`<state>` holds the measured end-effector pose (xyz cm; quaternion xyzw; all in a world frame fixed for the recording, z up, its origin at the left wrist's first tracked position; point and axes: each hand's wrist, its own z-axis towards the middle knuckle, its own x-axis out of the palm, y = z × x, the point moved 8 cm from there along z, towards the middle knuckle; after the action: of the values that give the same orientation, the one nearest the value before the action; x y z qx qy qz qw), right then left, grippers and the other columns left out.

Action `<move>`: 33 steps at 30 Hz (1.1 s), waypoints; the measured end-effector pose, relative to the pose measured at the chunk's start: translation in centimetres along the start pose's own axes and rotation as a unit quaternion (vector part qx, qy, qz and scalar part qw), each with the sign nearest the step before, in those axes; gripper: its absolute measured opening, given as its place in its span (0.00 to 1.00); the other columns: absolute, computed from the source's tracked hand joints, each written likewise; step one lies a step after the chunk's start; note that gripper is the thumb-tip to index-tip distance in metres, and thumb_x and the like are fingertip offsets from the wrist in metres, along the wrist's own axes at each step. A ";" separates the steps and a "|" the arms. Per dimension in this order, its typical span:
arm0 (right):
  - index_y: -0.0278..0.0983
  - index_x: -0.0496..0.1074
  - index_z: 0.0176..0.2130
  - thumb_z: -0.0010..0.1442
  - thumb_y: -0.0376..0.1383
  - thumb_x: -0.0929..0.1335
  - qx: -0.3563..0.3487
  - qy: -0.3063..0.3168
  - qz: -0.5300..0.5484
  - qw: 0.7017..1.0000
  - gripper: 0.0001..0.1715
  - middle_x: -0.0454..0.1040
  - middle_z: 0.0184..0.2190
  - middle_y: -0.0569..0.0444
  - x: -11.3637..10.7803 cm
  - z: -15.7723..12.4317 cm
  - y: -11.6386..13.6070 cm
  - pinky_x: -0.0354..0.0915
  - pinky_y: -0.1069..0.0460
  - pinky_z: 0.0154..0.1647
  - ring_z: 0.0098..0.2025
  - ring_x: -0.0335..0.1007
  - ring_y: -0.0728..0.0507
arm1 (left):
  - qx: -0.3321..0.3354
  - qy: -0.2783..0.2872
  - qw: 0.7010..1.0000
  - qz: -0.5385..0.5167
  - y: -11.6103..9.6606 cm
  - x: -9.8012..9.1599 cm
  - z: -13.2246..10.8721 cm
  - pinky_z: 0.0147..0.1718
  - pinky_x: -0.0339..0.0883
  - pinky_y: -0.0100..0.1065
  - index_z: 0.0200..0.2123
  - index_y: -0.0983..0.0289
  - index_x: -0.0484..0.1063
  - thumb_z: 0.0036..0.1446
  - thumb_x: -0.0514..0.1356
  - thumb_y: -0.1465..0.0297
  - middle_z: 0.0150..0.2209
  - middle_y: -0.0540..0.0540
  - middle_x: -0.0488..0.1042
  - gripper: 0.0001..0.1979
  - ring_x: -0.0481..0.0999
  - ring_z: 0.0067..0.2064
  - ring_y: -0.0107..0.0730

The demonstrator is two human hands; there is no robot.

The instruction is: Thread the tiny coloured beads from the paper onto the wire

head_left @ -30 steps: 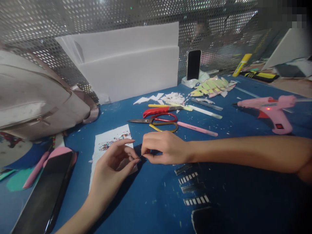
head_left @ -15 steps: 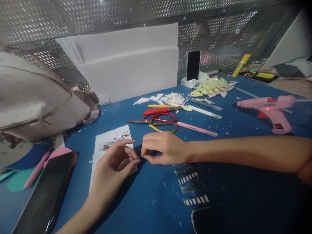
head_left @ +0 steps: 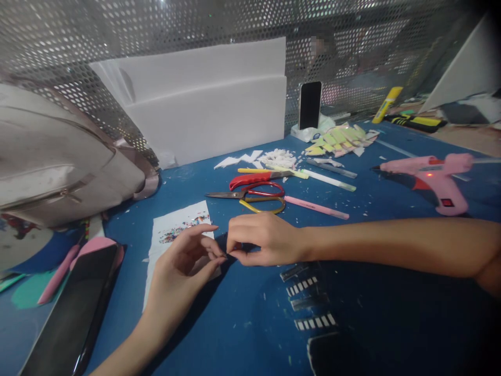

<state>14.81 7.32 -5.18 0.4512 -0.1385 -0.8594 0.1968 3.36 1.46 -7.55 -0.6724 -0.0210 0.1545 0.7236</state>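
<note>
A black phone lies face up at the near left edge of the blue desk. Just past it, your left hand and right hand meet fingertip to fingertip. Each grip is narrowed to a pinch on a tiny piece, too small to identify, beside the right edge of a white sheet speckled with coloured bits. Beyond lie red-handled scissors and a pink pen, with a pink glue gun to the right. White foam boards stand at the back.
</note>
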 end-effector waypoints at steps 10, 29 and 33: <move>0.35 0.68 0.35 0.62 0.29 0.64 -0.005 0.003 0.004 1.000 0.04 0.70 0.31 0.55 0.2 0.0 0.0 0.59 0.55 0.36 0.35 0.63 0.49 | -0.011 0.004 1.000 0.013 0.6 -0.6 0.1 0.35 0.72 0.26 0.47 0.59 0.67 0.53 0.64 0.75 0.30 0.49 0.75 0.19 0.75 0.33 0.27; 0.38 0.70 0.38 0.64 0.33 0.64 -0.008 0.022 -0.012 1.000 0.06 0.71 0.34 0.56 0.5 0.1 0.1 0.59 0.54 0.37 0.38 0.65 0.49 | -0.025 0.036 0.998 0.036 0.6 0.4 0.1 0.35 0.70 0.28 0.47 0.60 0.66 0.52 0.65 0.74 0.26 0.46 0.74 0.19 0.75 0.30 0.27; 0.37 0.68 0.36 0.62 0.31 0.65 0.032 -0.004 0.004 0.999 0.03 0.71 0.33 0.56 -0.2 0.2 -0.3 0.59 0.54 0.38 0.38 0.64 0.50 | -0.022 0.047 0.997 0.051 0.8 0.5 -0.1 0.38 0.70 0.29 0.45 0.58 0.67 0.54 0.64 0.73 0.27 0.46 0.74 0.16 0.75 0.32 0.27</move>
<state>14.68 7.67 -4.97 0.4534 -0.1691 -0.8552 0.1854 3.74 1.58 -8.39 -0.6951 0.0438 0.1594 0.6996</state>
